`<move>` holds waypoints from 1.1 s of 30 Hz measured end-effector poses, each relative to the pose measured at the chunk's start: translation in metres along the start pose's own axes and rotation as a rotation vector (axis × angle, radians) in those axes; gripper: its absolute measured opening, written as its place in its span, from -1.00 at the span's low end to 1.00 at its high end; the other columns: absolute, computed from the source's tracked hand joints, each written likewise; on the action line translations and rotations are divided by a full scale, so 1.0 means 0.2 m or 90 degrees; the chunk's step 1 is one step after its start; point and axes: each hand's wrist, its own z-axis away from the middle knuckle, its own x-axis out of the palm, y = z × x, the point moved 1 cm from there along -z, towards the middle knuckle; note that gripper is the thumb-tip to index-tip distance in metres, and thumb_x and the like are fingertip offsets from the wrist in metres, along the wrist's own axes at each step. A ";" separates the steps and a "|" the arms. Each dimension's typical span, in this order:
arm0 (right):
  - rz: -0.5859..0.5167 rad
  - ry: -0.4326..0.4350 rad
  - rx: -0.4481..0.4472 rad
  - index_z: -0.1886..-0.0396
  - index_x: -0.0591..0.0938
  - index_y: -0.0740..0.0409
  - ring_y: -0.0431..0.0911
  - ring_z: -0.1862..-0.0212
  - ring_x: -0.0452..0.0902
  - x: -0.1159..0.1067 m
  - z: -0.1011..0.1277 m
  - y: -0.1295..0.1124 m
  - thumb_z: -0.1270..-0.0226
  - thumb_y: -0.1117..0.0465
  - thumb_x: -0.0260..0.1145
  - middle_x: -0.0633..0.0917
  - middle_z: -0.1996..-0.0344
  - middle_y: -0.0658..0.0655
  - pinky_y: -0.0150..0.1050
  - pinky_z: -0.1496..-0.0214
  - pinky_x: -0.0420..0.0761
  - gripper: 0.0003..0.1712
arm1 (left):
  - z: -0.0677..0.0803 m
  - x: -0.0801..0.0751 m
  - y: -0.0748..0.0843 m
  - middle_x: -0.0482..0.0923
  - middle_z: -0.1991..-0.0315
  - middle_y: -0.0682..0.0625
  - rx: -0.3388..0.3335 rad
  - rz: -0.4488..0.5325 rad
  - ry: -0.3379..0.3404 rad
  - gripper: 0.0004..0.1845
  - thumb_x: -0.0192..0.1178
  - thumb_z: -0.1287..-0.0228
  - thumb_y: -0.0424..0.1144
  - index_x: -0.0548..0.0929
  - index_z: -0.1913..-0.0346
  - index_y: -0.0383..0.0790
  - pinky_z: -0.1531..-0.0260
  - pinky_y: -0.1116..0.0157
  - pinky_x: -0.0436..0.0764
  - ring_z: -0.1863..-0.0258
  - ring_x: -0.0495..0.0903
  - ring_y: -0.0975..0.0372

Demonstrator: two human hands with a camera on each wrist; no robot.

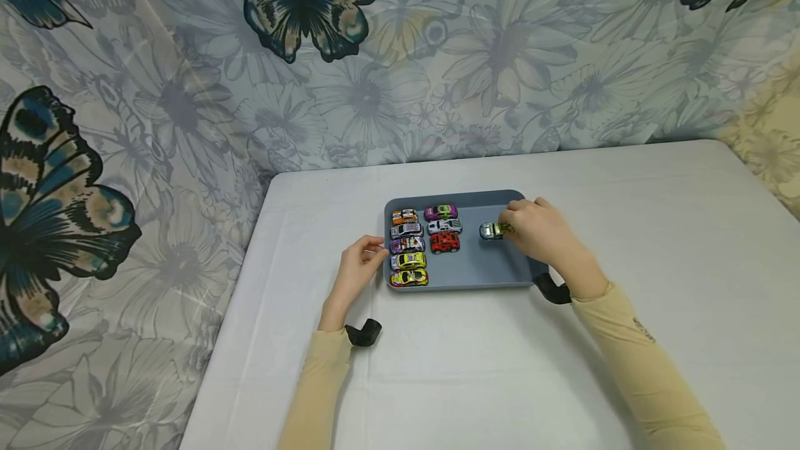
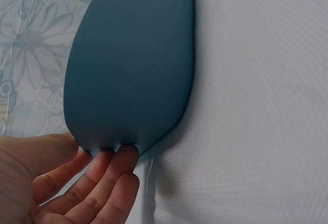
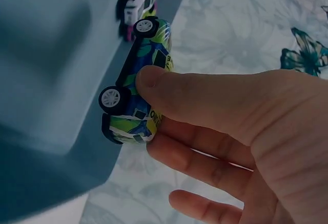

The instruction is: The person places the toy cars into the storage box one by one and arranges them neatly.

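Observation:
A blue-grey tray [image 1: 478, 276] lies on the white table with small toy cars standing in it. My right hand [image 1: 536, 228] pinches a green, blue and yellow toy car [image 3: 138, 85] between thumb and fingers, over the right half of the tray. The car's wheels face the tray floor's side in the right wrist view. At the tray's left end, my left hand [image 1: 357, 268] holds the edge, its fingertips [image 2: 128, 155] against the outer wall and the thumb by the rim. Beside that end runs a column of several cars, including a yellow car [image 1: 409, 278].
A second, shorter column in the tray has a purple-green car [image 1: 440, 212], a white car [image 1: 445, 226] and a red car [image 1: 445, 242]. White cloth covers the table [image 1: 462, 367]. Behind it hangs a butterfly-patterned fabric [image 1: 400, 89].

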 end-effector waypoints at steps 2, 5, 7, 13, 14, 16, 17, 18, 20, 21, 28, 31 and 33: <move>0.003 -0.004 -0.006 0.45 0.67 0.20 0.01 0.38 0.55 0.01 -0.01 -0.03 0.16 0.37 0.52 0.62 0.47 0.10 -0.03 0.32 0.45 -0.78 | 0.00 0.00 0.00 0.58 0.26 -0.12 -0.002 0.000 0.000 -0.76 0.20 -0.25 -0.33 0.57 0.05 -0.35 0.42 0.32 0.52 0.36 0.58 0.16; 0.008 -0.011 -0.014 0.46 0.66 0.19 0.01 0.35 0.55 0.03 -0.01 -0.06 0.18 0.35 0.54 0.63 0.45 0.10 -0.04 0.30 0.45 -0.77 | 0.00 0.00 0.00 0.58 0.25 -0.12 -0.003 -0.001 -0.001 -0.75 0.20 -0.25 -0.33 0.57 0.04 -0.35 0.42 0.32 0.52 0.35 0.59 0.15; 0.009 -0.013 -0.019 0.46 0.65 0.18 0.02 0.34 0.55 0.05 -0.02 -0.08 0.18 0.33 0.54 0.63 0.45 0.09 -0.06 0.32 0.44 -0.76 | 0.00 0.00 0.00 0.58 0.25 -0.12 -0.001 -0.003 -0.002 -0.75 0.19 -0.25 -0.33 0.57 0.04 -0.35 0.43 0.33 0.52 0.34 0.59 0.15; 0.000 -0.013 -0.035 0.47 0.65 0.16 -0.03 0.38 0.54 0.08 -0.03 -0.14 0.17 0.32 0.54 0.62 0.48 0.06 -0.07 0.32 0.45 -0.77 | 0.00 0.00 0.00 0.59 0.25 -0.13 0.002 -0.003 0.001 -0.75 0.19 -0.25 -0.33 0.57 0.04 -0.35 0.42 0.32 0.53 0.32 0.60 0.14; -0.002 -0.015 -0.038 0.48 0.65 0.15 -0.04 0.39 0.54 0.09 -0.03 -0.15 0.16 0.33 0.53 0.61 0.49 0.05 -0.07 0.32 0.45 -0.78 | 0.00 0.00 0.00 0.59 0.25 -0.13 0.002 -0.002 0.002 -0.75 0.19 -0.25 -0.34 0.58 0.04 -0.35 0.42 0.32 0.53 0.32 0.60 0.14; -0.004 -0.018 -0.042 0.49 0.64 0.15 -0.06 0.41 0.53 0.09 -0.04 -0.17 0.15 0.33 0.53 0.59 0.51 0.04 -0.07 0.31 0.46 -0.79 | 0.00 0.00 0.00 0.58 0.25 -0.12 0.000 0.000 0.003 -0.75 0.20 -0.25 -0.34 0.57 0.04 -0.35 0.42 0.32 0.52 0.33 0.60 0.15; -0.004 -0.019 -0.045 0.49 0.64 0.14 -0.06 0.41 0.52 0.09 -0.04 -0.18 0.15 0.32 0.53 0.59 0.52 0.04 -0.07 0.31 0.46 -0.79 | 0.00 0.00 0.00 0.58 0.25 -0.12 -0.001 0.000 0.003 -0.75 0.20 -0.25 -0.34 0.57 0.03 -0.35 0.42 0.32 0.52 0.33 0.60 0.15; -0.003 -0.019 -0.048 0.50 0.64 0.14 -0.06 0.41 0.52 0.10 -0.04 -0.19 0.15 0.32 0.53 0.59 0.52 0.03 -0.07 0.30 0.47 -0.79 | 0.00 0.00 0.00 0.58 0.25 -0.12 -0.002 0.001 0.003 -0.75 0.19 -0.25 -0.34 0.57 0.03 -0.35 0.42 0.32 0.52 0.33 0.60 0.15; 0.000 -0.019 -0.055 0.50 0.64 0.13 -0.06 0.41 0.52 0.11 -0.05 -0.20 0.15 0.30 0.54 0.58 0.52 0.03 -0.07 0.31 0.47 -0.79 | 0.00 0.00 0.00 0.58 0.25 -0.12 -0.002 -0.001 0.002 -0.75 0.19 -0.25 -0.33 0.57 0.03 -0.35 0.44 0.33 0.52 0.34 0.59 0.16; 0.001 -0.019 -0.057 0.49 0.65 0.13 -0.06 0.41 0.52 0.11 -0.05 -0.21 0.16 0.30 0.54 0.59 0.52 0.03 -0.08 0.32 0.46 -0.79 | 0.00 0.00 0.00 0.58 0.25 -0.12 -0.002 0.000 0.001 -0.75 0.19 -0.25 -0.33 0.57 0.03 -0.35 0.44 0.34 0.52 0.35 0.59 0.16; 0.005 -0.026 -0.063 0.50 0.64 0.12 -0.10 0.43 0.49 0.13 -0.07 -0.26 0.17 0.26 0.55 0.58 0.53 0.00 -0.19 0.43 0.35 -0.77 | 0.00 0.00 0.00 0.59 0.26 -0.12 -0.003 -0.002 0.002 -0.75 0.20 -0.25 -0.34 0.58 0.03 -0.35 0.44 0.34 0.52 0.35 0.59 0.15; 0.001 -0.025 -0.064 0.50 0.65 0.12 -0.11 0.43 0.49 0.14 -0.08 -0.28 0.18 0.25 0.56 0.59 0.52 0.00 -0.21 0.44 0.32 -0.77 | 0.00 0.00 0.00 0.59 0.25 -0.13 -0.004 -0.004 0.000 -0.75 0.19 -0.25 -0.34 0.57 0.03 -0.35 0.44 0.33 0.52 0.34 0.60 0.15; -0.002 -0.028 -0.062 0.50 0.65 0.11 -0.12 0.44 0.48 0.15 -0.08 -0.29 0.17 0.25 0.55 0.58 0.52 -0.01 -0.22 0.44 0.31 -0.77 | 0.00 0.00 0.00 0.59 0.25 -0.13 -0.004 -0.004 0.000 -0.75 0.19 -0.25 -0.33 0.57 0.03 -0.34 0.44 0.33 0.53 0.33 0.60 0.15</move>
